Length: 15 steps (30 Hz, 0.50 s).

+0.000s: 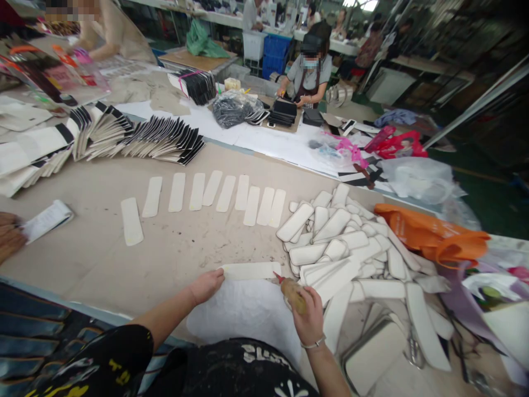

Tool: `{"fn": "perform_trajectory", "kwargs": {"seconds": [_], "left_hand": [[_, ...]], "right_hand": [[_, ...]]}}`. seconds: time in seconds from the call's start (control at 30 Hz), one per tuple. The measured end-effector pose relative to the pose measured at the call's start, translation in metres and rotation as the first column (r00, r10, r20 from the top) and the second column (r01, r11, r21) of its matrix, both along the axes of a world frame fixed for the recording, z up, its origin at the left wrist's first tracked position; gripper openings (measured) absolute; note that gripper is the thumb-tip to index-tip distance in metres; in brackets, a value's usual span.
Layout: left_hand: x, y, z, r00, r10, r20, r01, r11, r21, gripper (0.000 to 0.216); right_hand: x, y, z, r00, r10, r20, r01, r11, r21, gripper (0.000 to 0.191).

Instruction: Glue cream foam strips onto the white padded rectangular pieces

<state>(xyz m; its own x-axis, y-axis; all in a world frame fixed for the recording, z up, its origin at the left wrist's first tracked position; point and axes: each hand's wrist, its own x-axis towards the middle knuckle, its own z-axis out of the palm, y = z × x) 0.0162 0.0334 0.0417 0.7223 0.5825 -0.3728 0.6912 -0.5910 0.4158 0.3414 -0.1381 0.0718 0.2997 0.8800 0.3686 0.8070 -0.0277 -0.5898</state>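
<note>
My left hand [206, 285] presses its fingertips on the left end of a cream oblong strip [252, 270] that lies flat on a white sheet [243, 314] near the table's front edge. My right hand [309, 317] is wrapped round a small brown glue bottle [292, 292], whose red nozzle touches the strip's right end. A heap of the same cream strips [351, 248] lies just right of my right hand. A row of several single strips [215, 196] is spread out across the beige table [95, 259] further back.
Fanned stacks of black-and-white pieces [136, 135] lie at the back left. An orange bag [430, 234] and clear plastic bags [417, 176] sit at the right. Scissors [413, 347] lie at the lower right. A person [309, 71] works at the far table, another person [111, 30] at the upper left.
</note>
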Motion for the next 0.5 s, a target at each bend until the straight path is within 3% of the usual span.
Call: {"fn": "perform_trajectory", "kwargs": {"seconds": [0.33,0.5], "left_hand": [[0.01,0.001,0.004,0.997,-0.043,-0.066,0.045,0.999,0.024,0.029],[0.013,0.003,-0.002,0.997,-0.046,-0.061,0.049,0.998,0.05,0.031]], "right_hand": [[0.008,0.013,-0.001,0.997,-0.072,0.0,0.072,0.997,-0.012,0.036],[0.012,-0.003,-0.002,0.995,-0.099,-0.011,0.099,0.995,0.008,0.039]]}}
